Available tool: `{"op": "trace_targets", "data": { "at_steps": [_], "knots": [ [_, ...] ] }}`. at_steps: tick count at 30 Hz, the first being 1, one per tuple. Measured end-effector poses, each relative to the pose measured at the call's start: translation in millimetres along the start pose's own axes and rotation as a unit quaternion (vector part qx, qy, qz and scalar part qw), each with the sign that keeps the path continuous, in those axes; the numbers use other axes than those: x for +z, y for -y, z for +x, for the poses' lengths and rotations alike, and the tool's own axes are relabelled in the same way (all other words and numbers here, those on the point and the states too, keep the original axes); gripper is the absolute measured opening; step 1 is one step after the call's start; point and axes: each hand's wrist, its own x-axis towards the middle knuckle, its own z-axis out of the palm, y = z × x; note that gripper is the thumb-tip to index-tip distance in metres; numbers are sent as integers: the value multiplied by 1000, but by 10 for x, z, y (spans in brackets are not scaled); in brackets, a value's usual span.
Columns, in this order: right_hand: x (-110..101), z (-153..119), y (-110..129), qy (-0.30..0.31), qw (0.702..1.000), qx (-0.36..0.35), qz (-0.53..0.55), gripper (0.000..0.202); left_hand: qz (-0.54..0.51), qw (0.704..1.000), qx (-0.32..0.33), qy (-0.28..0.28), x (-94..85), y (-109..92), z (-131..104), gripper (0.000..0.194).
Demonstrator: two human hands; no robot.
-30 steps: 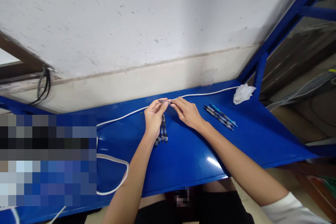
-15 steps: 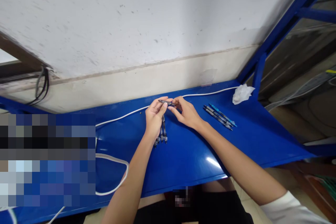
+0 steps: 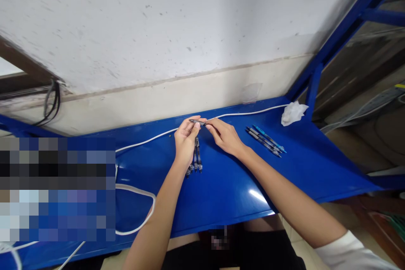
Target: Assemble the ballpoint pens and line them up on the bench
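Observation:
Between my hands is a dark pen (image 3: 198,122), lying roughly level above the back part of the blue table. My left hand (image 3: 186,138) grips its barrel with the thumb on top. The fingertips of my right hand (image 3: 224,134) pinch its right end. Several dark pens with clear wrapped tips (image 3: 196,161) lie side by side just below my left hand, partly hidden by it. To the right of my right hand, two grey-and-black pens (image 3: 263,141) rest beside a blue pen (image 3: 268,138).
A white cable (image 3: 152,137) runs along the back of the blue table (image 3: 221,194) and loops at the left. Crumpled white paper (image 3: 293,113) sits at the back right, near a blue frame post (image 3: 313,90). The wall stands behind; the lower left is pixelated.
My right fingers have closed in more on the pen's right end, and the pen has shifted slightly left. My left hand has barely moved.

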Motion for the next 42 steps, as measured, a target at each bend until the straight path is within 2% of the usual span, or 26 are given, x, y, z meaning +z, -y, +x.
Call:
{"op": "trace_targets", "data": {
  "at_steps": [4, 10, 13, 18, 22, 24, 28, 32, 37, 39, 42],
  "knots": [
    [-2, -2, -6, -7, 1000, 15, 10, 25, 4, 1000, 0, -18, -13, 13, 6, 26],
    [10, 5, -16, 10, 999, 19, 47, 26, 3, 1000, 9, -14, -17, 21, 8, 25],
    [15, 11, -25, -12, 998, 28, 59, 23, 0, 1000, 5, -27, -13, 6, 13, 27],
    [14, 16, -25, -58, 997, -10, 43, 21, -4, 999, -15, -28, 6, -7, 11, 28],
    [-6, 12, 13, -53, 997, -27, 46, 25, 3, 999, -32, -26, 23, 21, -5, 25],
    [-26, 19, 40, -36, 997, -12, 68, 29, 7, 999, -31, -27, 25, 28, -9, 24],
    [-53, 56, 74, -12, 987, 65, 148, 40, 25, 999, -19, -19, 19, 19, -9, 23],
    [-32, 84, 62, 5, 951, 139, 278, 48, 42, 999, -14, -16, 5, 10, -9, 25],
    [-5, 103, 75, 29, 868, 209, 450, 45, 79, 997, 3, -7, 6, 1, -15, 25],
    [-18, 119, 92, 12, 841, 227, 490, 39, 79, 997, 7, -2, 20, -7, -19, 25],
    [-59, 161, 89, -51, 806, 252, 534, 40, 64, 998, 6, -4, 42, -24, -18, 28]
  ]
}}
